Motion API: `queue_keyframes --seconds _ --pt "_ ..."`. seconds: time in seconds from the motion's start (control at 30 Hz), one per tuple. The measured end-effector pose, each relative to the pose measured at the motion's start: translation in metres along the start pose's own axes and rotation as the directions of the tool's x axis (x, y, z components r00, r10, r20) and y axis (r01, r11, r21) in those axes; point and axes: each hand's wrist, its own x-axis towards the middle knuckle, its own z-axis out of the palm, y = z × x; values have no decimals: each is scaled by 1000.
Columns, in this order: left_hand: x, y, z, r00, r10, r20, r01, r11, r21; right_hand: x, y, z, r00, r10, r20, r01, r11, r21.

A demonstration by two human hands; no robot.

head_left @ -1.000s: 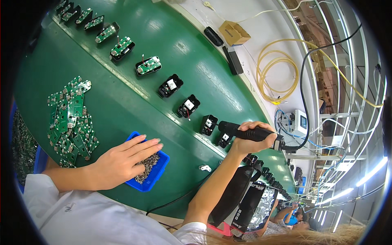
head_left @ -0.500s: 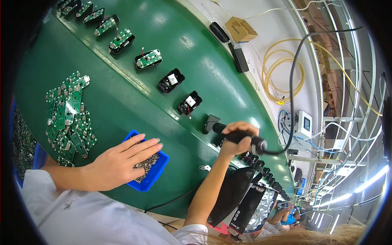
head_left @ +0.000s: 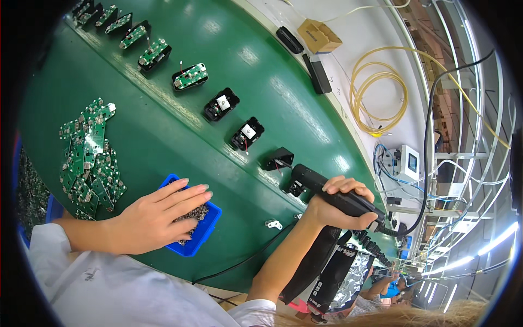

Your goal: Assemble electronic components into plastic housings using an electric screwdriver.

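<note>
My left hand point(head_left: 150, 219) lies palm down with its fingers stretched out over a blue tray point(head_left: 213, 220) of small screws point(head_left: 199, 213). What is beneath the palm is hidden. My right hand point(head_left: 343, 206) is wrapped round a black electric screwdriver point(head_left: 311, 181), its cable trailing from the back end. The screwdriver is tilted, and its bit reaches to a black plastic housing point(head_left: 279, 157) on the green bench. I cannot tell whether the tip touches a screw. Just below the screwdriver's front sits another black housing point(head_left: 296, 188) with a white part in it.
Black housings with white parts point(head_left: 248, 131) and others bearing green circuit boards point(head_left: 190, 77) form a row on the bench point(head_left: 163, 136). Loose circuit boards point(head_left: 92, 163) are heaped at left. A black box point(head_left: 332, 278), a yellow hose coil point(head_left: 357, 87) and a cardboard box point(head_left: 318, 35) lie around.
The screwdriver has swung from almost level to tilted, its bit now at the black housing. My right hand has shifted right and down; my left hand has barely moved.
</note>
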Motion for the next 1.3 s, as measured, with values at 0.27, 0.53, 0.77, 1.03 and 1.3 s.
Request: queue_keyframes --seconds 0.27,0.53,0.77,1.03,1.3 --pt "18 -6 -8 997 53 -52 -57 996 -70 4 -15 4 997 -45 55 47 998 -42" --pt "171 -24 36 920 389 -45 -365 894 260 5 -92 24 946 -325 12 323 934 -151" --pt "227 -22 93 927 333 172 -367 714 596 1 -150 32 858 -512 24 504 833 -227" --pt "232 -25 101 939 39 341 -216 838 501 3 -165 28 827 -561 -20 552 819 -155" --pt "229 -40 88 976 -1 218 -68 948 311 1 -163 27 847 -529 48 529 829 -180"
